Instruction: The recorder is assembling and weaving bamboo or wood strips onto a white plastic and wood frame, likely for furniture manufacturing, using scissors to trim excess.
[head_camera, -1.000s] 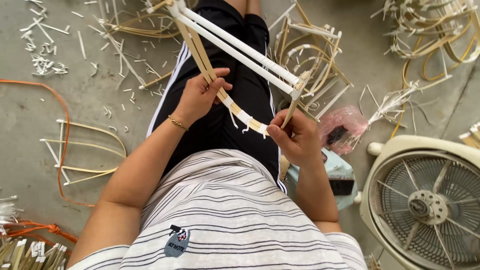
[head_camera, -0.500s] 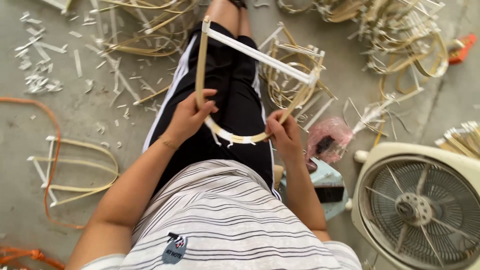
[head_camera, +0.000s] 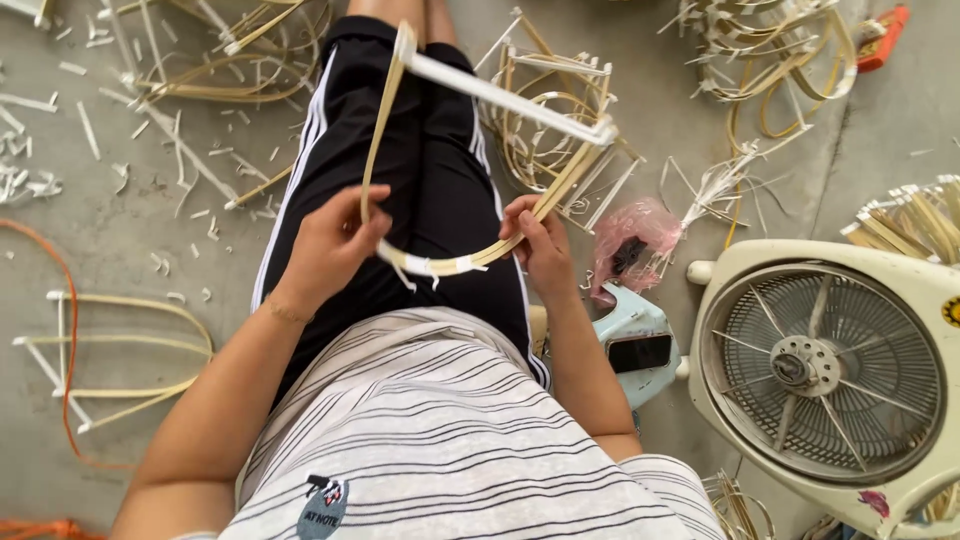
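I sit on the floor in black shorts and a striped shirt. A D-shaped frame (head_camera: 470, 90) of bent pale cane strips with a white straight bar lies flat over my lap. My left hand (head_camera: 330, 245) grips the left side of the cane curve near its taped bottom (head_camera: 440, 266). My right hand (head_camera: 540, 245) pinches the right side of the same curve where several strips run up to the bar's end (head_camera: 605, 132).
A cream floor fan (head_camera: 830, 370) lies face up at right. Beside my right arm lie a light blue tool with a dark screen (head_camera: 635, 345) and a pink plastic bag (head_camera: 635, 240). Finished cane frames (head_camera: 110, 350) and cane scraps (head_camera: 170, 130) litter the concrete. An orange cord (head_camera: 68, 330) curves at left.
The frame has been turned from edge-on to lying flat and open over my lap. Both hands slid down to the taped bottom of the curve.
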